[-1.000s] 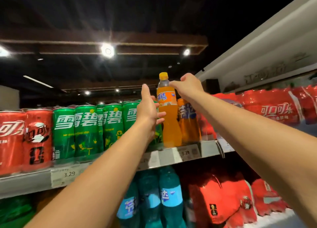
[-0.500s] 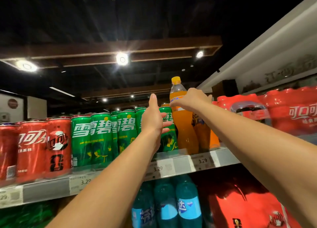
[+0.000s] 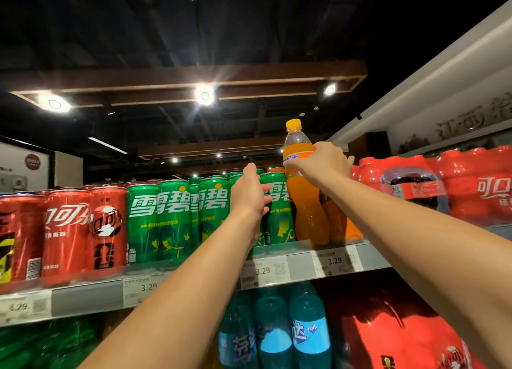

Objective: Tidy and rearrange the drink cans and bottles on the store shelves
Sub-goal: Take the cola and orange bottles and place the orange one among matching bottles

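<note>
Orange bottle: clear plastic, yellow-orange cap, orange liquid up to the shoulder, waisted body. It stands upright at the front of the shelf, toward its right end, with the right hand wrapped round its label band. Left hand is raised with fingers extended, gripping nothing, in front of the green cans on that shelf; red cans fill the shelf's left part, and blue bottles stand below it.

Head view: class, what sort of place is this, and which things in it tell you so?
Most likely a shop's drinks aisle: rows of green cans and red cans on a shelf, price tags reading 3.29 along its edge, and wrapped red multipacks to the right.
</note>
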`<state>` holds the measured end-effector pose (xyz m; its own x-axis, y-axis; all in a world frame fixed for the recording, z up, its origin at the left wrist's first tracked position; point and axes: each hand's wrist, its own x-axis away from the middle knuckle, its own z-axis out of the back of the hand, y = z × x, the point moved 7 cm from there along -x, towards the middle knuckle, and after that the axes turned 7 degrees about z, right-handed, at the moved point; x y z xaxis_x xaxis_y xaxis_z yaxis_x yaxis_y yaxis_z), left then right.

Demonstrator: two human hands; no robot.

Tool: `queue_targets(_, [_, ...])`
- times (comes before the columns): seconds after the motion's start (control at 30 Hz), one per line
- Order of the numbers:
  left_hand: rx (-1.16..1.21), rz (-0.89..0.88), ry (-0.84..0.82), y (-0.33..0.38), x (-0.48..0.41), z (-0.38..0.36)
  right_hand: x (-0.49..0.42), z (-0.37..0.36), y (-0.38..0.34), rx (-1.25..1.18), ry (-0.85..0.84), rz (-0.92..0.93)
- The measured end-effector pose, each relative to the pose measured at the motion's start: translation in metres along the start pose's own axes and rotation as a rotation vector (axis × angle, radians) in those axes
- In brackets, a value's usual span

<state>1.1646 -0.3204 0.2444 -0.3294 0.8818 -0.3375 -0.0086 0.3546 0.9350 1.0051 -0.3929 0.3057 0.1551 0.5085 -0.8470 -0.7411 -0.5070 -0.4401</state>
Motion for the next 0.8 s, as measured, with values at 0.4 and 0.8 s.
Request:
queue_targets(0.4, [0.011, -0.029, -0.007, 0.001, -0.003, -0.002, -0.014, 0.027, -0.022, -0.184, 0.167, 0.049])
queue_targets(0.8, [-0.046, -0.168, -0.156, -0.017, 0.026, -0.018, 0.038, 0.04, -0.034, -0.512, 0.07, 0.132])
